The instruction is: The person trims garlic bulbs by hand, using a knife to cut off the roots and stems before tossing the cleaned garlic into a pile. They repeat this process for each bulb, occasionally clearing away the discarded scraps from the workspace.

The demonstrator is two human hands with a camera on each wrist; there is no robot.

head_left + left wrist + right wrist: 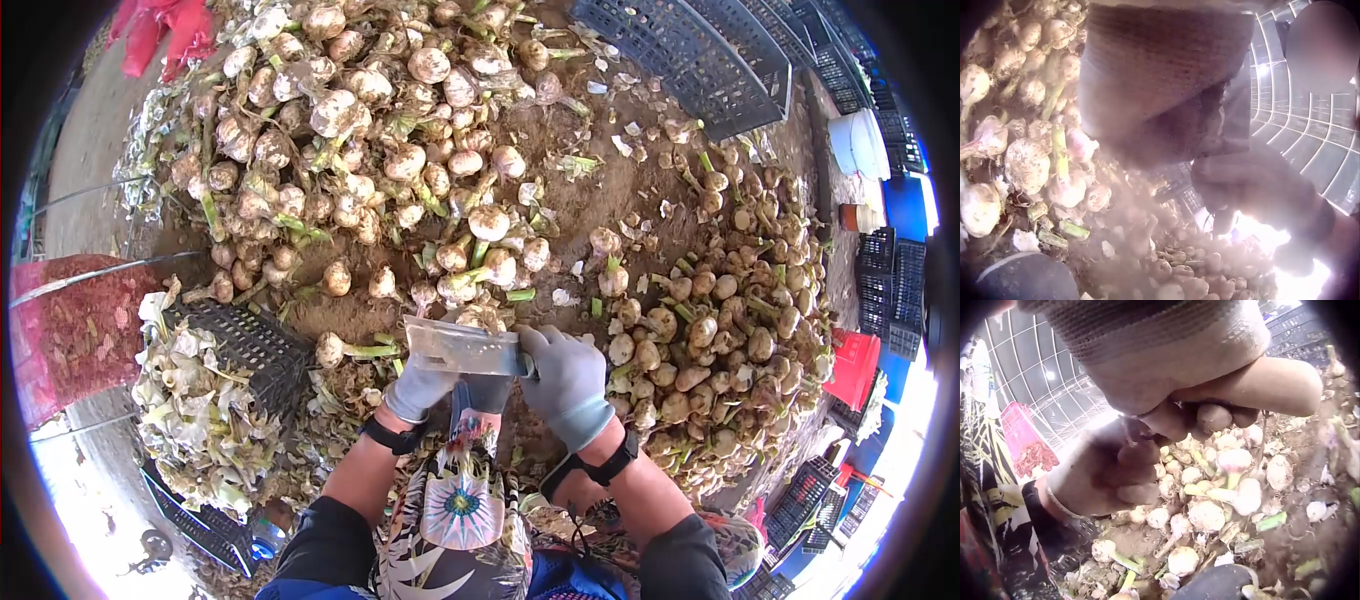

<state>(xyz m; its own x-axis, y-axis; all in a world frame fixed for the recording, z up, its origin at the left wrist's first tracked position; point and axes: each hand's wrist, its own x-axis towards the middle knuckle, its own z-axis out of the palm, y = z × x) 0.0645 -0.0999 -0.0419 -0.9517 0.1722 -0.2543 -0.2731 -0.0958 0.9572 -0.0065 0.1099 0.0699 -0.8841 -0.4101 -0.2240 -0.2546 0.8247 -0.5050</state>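
Note:
My gloved right hand (570, 375) grips a cleaver (465, 350) by its handle; the pale, rounded handle end (1294, 387) sticks out of the fist in the right wrist view. Its broad, dirt-spotted blade lies crosswise in front of my body. My gloved left hand (425, 385) is close under the blade, which covers its fingers in the head view. In the right wrist view the left fingers (1138, 494) look bent, beside the right hand; I cannot tell what they hold. Just beyond the blade are garlic bulbs (490, 222) with cut green stems.
A big heap of garlic (335, 110) spreads ahead, and a second heap (705, 335) of short-stemmed bulbs lies at right. Dark plastic crates (690, 60) stand at the far right. At left are a crate (250, 345) beside peeled leaves (200, 420) and a red mesh sack (80, 335).

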